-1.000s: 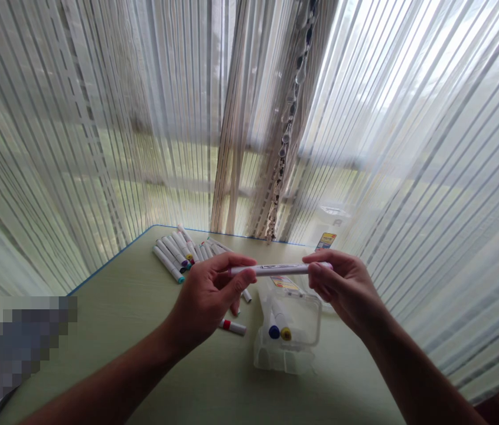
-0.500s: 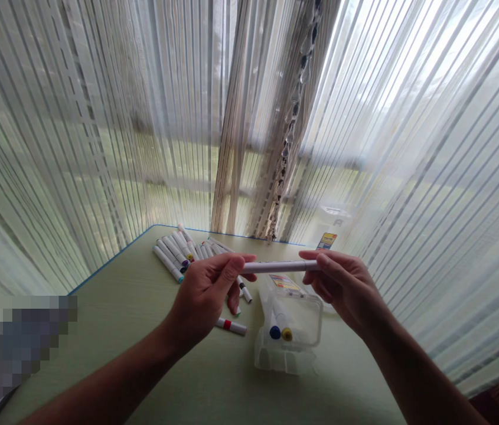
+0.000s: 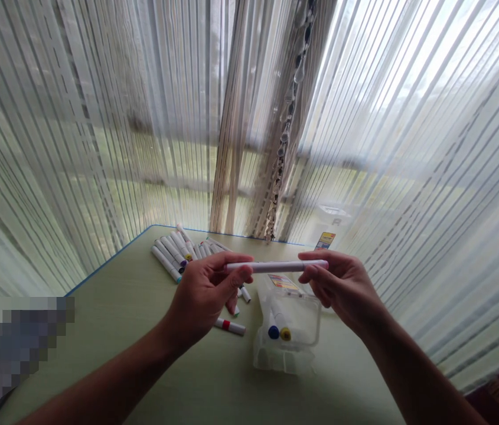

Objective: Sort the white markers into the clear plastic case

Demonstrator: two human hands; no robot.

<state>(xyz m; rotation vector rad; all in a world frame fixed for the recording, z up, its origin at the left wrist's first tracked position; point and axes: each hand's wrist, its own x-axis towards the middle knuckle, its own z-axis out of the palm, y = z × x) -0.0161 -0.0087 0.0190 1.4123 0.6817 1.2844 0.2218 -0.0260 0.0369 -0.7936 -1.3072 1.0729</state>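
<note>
Hanging curtain (image 3: 178,118) behind pale green table (image 3: 118,295)

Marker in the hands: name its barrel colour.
The marker barrel is white, best seen in the head view.

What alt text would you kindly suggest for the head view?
The left hand and right hand hold a white marker by its ends above a table. On it are loose markers and a clear case with two markers inside.
</note>
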